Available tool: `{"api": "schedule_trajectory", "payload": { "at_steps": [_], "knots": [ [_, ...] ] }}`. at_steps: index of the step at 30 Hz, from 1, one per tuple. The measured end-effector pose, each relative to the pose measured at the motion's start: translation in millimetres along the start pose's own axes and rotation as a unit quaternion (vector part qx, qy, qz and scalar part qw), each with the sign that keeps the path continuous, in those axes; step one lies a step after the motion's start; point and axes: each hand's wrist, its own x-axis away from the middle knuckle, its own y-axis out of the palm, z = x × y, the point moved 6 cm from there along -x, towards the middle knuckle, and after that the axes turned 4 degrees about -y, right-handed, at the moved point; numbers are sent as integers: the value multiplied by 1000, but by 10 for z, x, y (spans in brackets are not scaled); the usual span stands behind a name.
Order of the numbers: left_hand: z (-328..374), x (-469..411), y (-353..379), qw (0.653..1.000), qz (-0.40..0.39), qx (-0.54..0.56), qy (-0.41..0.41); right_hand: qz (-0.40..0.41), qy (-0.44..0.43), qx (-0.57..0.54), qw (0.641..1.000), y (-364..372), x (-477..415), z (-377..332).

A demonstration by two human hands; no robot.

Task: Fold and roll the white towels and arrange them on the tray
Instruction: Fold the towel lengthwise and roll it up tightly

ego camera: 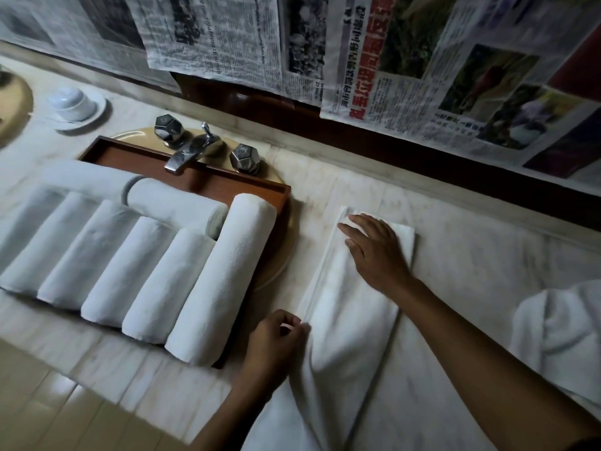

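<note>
Folded white towel (pixel 351 320) lies as a long strip on the marble counter (pixel 471 255), just right of the tray, with its near end reaching the front edge. Right hand (pixel 377 252) rests flat on its far end, fingers straight. Left hand (pixel 276 340) pinches its left edge. Newspapers (pixel 406 60) cover the wall behind. Wooden tray (pixel 253 187), set across the sink (pixel 279 255), holds a row of rolled towels (pixel 221 275), with two more crosswise behind.

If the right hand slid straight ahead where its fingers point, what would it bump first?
Likely nothing soon: the right hand would leave the folded towel, cross bare counter, then probably reach the back ledge.
</note>
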Motion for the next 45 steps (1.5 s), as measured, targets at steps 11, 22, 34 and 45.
{"api": "schedule_trajectory", "payload": {
  "at_steps": [11, 22, 34, 45],
  "knots": [
    [47, 15, -59, 992, 79, -87, 41, -9, 8, 20, 1000, 15, 7, -11],
    [116, 92, -6, 998, 12, -60, 33, -126, 32, 45, 990, 125, 561, -480],
    [-102, 181, -108, 1000, -10, -20, 20, -127, 57, 63, 988, 83, 257, -141],
    [-123, 65, -182, 989, 53, -109, 79, -116, 55, 67, 989, 80, 241, -148]
  ]
}}
